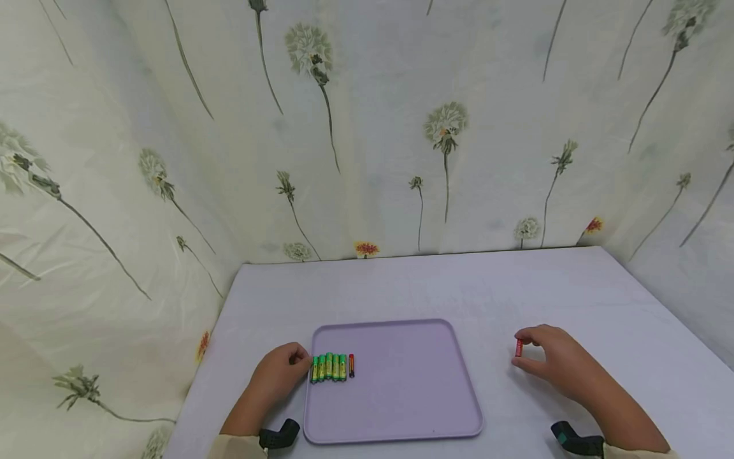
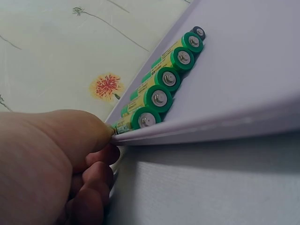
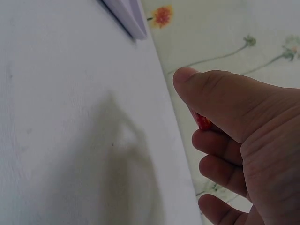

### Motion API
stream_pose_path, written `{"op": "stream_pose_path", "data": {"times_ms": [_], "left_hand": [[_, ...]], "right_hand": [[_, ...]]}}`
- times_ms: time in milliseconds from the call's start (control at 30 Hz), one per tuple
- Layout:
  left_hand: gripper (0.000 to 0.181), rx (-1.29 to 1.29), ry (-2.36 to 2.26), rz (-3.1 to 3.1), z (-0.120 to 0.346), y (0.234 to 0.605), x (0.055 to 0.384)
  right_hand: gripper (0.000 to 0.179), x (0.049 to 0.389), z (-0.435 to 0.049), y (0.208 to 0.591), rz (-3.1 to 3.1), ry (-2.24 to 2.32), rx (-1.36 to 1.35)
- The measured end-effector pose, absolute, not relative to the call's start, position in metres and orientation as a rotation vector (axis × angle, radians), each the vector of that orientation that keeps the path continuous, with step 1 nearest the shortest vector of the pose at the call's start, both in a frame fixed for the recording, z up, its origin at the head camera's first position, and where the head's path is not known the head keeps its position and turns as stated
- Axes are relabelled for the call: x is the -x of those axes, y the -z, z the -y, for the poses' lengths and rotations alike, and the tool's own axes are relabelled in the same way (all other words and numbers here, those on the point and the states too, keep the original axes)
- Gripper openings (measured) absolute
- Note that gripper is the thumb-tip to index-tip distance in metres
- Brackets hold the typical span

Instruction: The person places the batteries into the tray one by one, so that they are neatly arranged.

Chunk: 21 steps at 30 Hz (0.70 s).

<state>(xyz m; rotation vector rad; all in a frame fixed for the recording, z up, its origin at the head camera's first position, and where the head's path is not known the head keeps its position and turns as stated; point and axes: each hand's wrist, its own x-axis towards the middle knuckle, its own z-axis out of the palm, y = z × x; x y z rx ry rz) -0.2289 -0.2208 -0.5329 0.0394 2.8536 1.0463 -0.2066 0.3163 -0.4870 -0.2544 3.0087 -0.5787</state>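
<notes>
Pinching red battery (image 1: 518,348) — right hand (image 1: 561,361)

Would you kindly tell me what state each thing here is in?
Left hand: pinching the tray's rim.
Right hand: pinching the small red battery.
Small red battery: held above the table.
Purple tray: flat on the table.
Five green batteries: lying side by side in the tray.
Red-and-black battery: lying right of the green ones.
</notes>
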Motion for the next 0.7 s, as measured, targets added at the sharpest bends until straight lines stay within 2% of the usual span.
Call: {"op": "stream_pose_path", "data": {"times_ms": [367, 700], "left_hand": [[0.012, -0.038, -1.033, -2.846, 0.222, 0.534, 0.228], [0.012, -0.029, -1.025, -2.850, 0.221, 0.531, 0.227]], "right_hand": [[0.046, 0.215, -0.285, 0.482, -3.040, 0.621, 0.411], [0.047, 0.227, -0.258, 0.472, -3.061, 0.661, 0.480]]}}
